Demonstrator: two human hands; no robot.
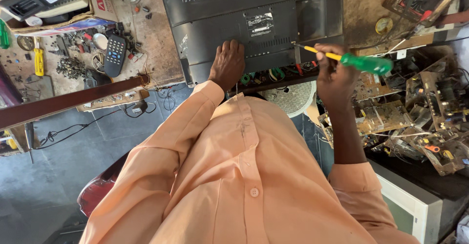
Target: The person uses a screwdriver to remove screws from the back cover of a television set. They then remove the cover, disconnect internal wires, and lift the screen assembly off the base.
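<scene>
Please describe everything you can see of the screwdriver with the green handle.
The screwdriver has a translucent green handle that looks like plastic, a short yellow collar, and a thin metal shaft. It lies almost level, tip pointing left. The right hand grips it at the collar end, leaving most of the handle free. The tip meets the back cover of the black television, near its lower edge. The left hand rests flat on that cover, apart from the tool.

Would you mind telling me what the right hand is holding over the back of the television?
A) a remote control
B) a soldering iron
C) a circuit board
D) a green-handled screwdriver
D: the right hand grips a green-handled screwdriver, its tip against the television.
</scene>
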